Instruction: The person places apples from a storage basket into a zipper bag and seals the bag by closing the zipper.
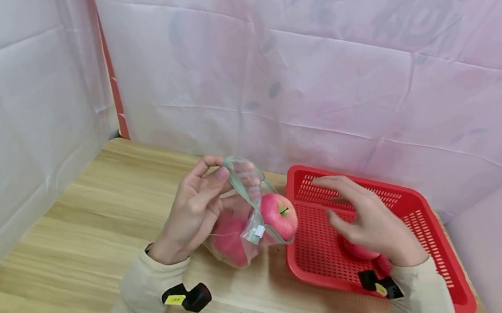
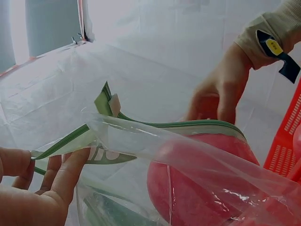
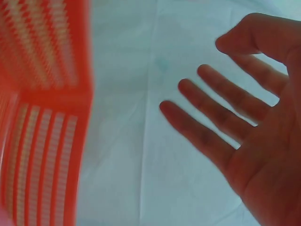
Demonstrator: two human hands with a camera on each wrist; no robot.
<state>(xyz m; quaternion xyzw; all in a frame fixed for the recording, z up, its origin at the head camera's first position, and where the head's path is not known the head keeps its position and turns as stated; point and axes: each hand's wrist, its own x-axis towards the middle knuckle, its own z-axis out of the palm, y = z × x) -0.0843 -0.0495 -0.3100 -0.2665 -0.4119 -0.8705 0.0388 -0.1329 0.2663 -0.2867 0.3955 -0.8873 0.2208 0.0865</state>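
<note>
the left hand (image 1: 195, 202), left of the red basket (image 1: 315, 247), pinches the mouth of a clear bag (image 1: 248, 221) between thumb and fingers. the right hand (image 1: 363, 216) is over the basket, fingers spread and slightly bent, holding nothing. the bag is just left of the basket; i can't tell whether they touch. one apple (image 1: 278, 216) sits high in the bag's mouth, on the side nearest the basket, and another apple (image 1: 234, 243) lies lower. more apples (image 1: 360, 251) lie in the basket, partly hidden. the wooden table (image 1: 87, 240) spreads left of the basket.

the step in hand looks like loading the bag. it would go best with the green rim held wide and tilted up, and the high apple nudged down so it can't roll out towards the basket. lowering fruit rather than dropping it should spare the thin plastic.
</note>
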